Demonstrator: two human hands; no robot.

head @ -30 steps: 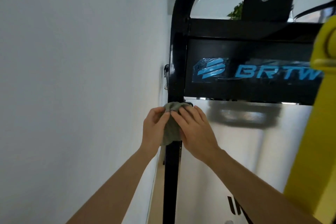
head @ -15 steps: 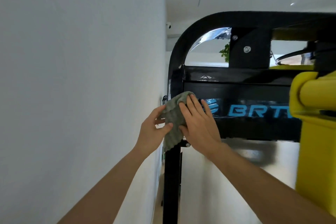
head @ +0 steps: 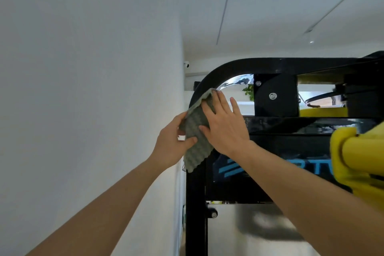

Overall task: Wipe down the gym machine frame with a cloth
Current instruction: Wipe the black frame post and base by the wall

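Both hands are up at the curved top corner of the black frame [head: 228,68], close together on the grey-green cloth [head: 197,151]. The left hand [head: 171,144] pinches the cloth's left edge between thumb and fingers. The right hand [head: 226,129] lies flat with straight fingers, pressing the cloth onto the tube.

Only the upper part of the cloth is pinned, and the tail below the hands hangs loose. A fast stroke round the bend could pull it out from under the flat palm, since only the left pinch truly holds it. The wall [head: 104,89] stands just to the left of the left hand, so knuckles may scrape it and the tube's wall-facing side may go unwiped. To the right of the right hand, a bolt [head: 272,96] on the plate could snag the ribbed fabric. The yellow arm [head: 353,147] sits near the right forearm and could be knocked on a wide sweep.
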